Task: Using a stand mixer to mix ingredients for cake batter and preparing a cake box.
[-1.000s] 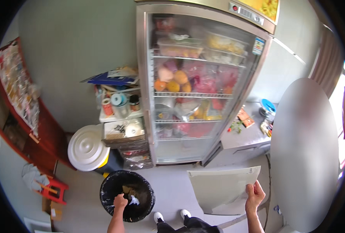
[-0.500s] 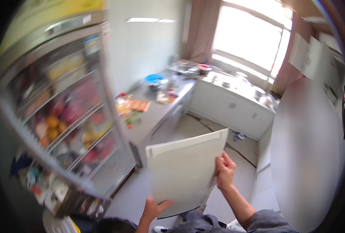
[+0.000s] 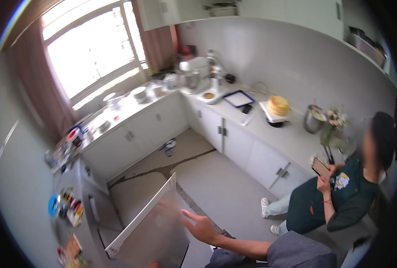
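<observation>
The grip of the right hand [image 3: 202, 228] is narrow, at the side edge of a large translucent sheet [image 3: 151, 236] in the lower middle of the frame; a blurred skin-toned patch showing through suggests fingers behind it, so it appears pinched there between thumb and fingers. Of the left hand [image 3: 153, 265], only a sliver seems to show at the frame's lower edge, so I cannot tell how far it is closed or whether it holds anything.

The sheet is tilted above the floor [image 3: 225, 178], with a white strip [image 3: 141, 214] along its slanting upper edge. It looks thin and light, stiff enough to keep its shape yet likely to flex, and its smooth face may be slippery. Opposite side edges would probably be the best places to take hold, with flat fingers; a hard squeeze at one corner could crease it.
</observation>
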Motion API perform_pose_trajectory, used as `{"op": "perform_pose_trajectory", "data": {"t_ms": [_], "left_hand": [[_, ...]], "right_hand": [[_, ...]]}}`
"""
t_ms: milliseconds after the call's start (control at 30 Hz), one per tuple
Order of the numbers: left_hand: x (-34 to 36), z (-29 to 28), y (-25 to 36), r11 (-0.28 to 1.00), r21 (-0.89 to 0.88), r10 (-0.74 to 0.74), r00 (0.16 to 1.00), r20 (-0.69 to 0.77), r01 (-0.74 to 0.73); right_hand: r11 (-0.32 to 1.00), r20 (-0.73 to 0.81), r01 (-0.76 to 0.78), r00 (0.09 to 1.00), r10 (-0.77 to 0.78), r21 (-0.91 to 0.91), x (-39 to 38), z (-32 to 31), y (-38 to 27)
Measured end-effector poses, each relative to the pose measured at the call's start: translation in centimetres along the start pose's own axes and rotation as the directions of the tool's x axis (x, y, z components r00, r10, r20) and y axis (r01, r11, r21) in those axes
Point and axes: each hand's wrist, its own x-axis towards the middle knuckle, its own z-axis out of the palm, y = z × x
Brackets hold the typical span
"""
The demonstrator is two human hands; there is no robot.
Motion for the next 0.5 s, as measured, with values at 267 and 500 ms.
{"op": "perform_pose_trajectory", "data": {"t_ms": [267, 500], "left_hand": [[14.3, 12.8, -1.0, 0.981, -0.184, -0.004, 0.947, 0.322, 0.067], [17.2, 27.5, 5.7, 0.979, -0.124, -0.056, 0.798, 0.6, 0.162]], "right_hand": [[0.748, 0.253, -0.297, 0.951, 0.177, 0.593, 8.4, -13.9, 3.7], [0.697, 0.011, -0.234, 0.951, 0.308, 0.678, 11.6, -18.4, 6.2]]}}
